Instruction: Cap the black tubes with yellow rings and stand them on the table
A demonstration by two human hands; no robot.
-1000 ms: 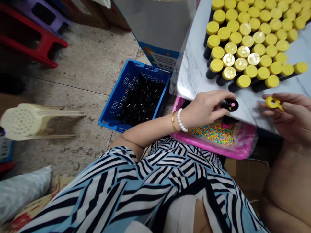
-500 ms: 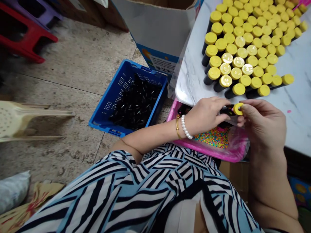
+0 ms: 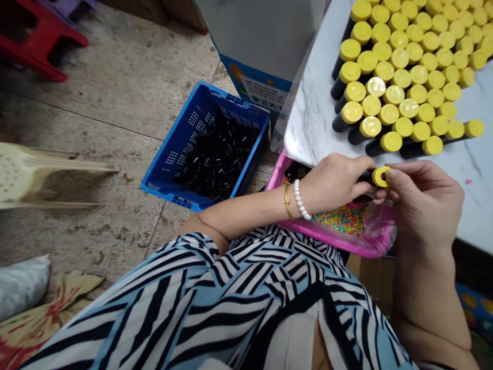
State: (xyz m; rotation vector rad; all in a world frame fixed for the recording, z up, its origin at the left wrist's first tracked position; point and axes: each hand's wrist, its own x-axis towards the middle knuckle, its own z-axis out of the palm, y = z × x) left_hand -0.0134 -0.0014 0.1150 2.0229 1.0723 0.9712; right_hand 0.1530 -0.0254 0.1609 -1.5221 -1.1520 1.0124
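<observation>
My left hand (image 3: 339, 182) is wrapped round a black tube (image 3: 365, 177), held sideways over a pink tray (image 3: 331, 236) of small coloured candy beads (image 3: 342, 218). My right hand (image 3: 423, 203) pinches a yellow cap (image 3: 380, 176) against the tube's open end. Just beyond, on the white marble tabletop (image 3: 311, 118), several black tubes with yellow caps (image 3: 400, 77) stand packed in rows, and one lies on its side at the right.
A blue crate (image 3: 173, 154) with several loose black tubes sits on the floor to the left. Behind it stands a cardboard box (image 3: 262, 51). A cream plastic stool (image 3: 34, 174) lies toppled at the left, a red stool (image 3: 34, 36) stands further back.
My right hand brought the yellow cap leftward from the table edge to the tube in my left hand. The cap now sits pressed on the tube's end.
</observation>
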